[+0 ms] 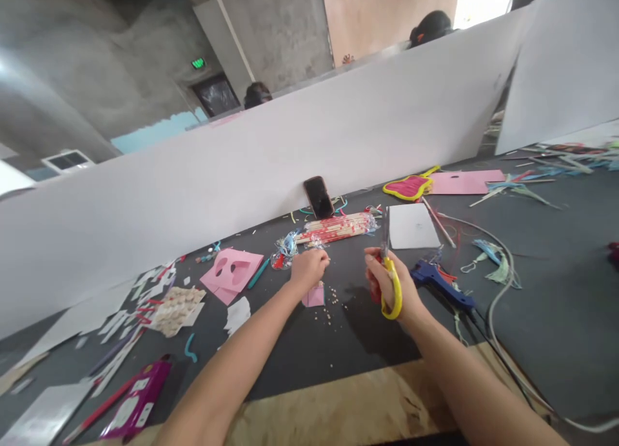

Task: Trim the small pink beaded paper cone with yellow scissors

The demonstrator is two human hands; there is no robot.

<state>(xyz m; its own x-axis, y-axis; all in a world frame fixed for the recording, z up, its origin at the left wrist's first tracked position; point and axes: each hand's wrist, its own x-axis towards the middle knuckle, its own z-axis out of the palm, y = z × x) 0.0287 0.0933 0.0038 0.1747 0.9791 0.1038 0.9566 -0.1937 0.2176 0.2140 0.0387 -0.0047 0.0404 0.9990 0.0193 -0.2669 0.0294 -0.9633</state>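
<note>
My right hand (399, 281) is closed around scissors (395, 298) with yellow and red handles, their blades pointing up toward the back of the table. Closer to the middle, my left hand (308, 270) is closed with its fingers pressed together; what they hold, if anything, is hidden. Just below that hand lies a small pink paper piece (315, 296), partly covered by it. Tiny pale beads or bits (329, 310) are scattered beside the paper. Behind my left hand is a bundle of red-and-white wrapped sticks (338, 227).
A phone (318, 197) leans against the white partition (271, 156). At right are a blue glue gun (442, 285), its cord, and a white card (412, 226). Pink cut-out paper (232, 272) lies left, near paper strips and a purple box (138, 401). People's heads show beyond the partition.
</note>
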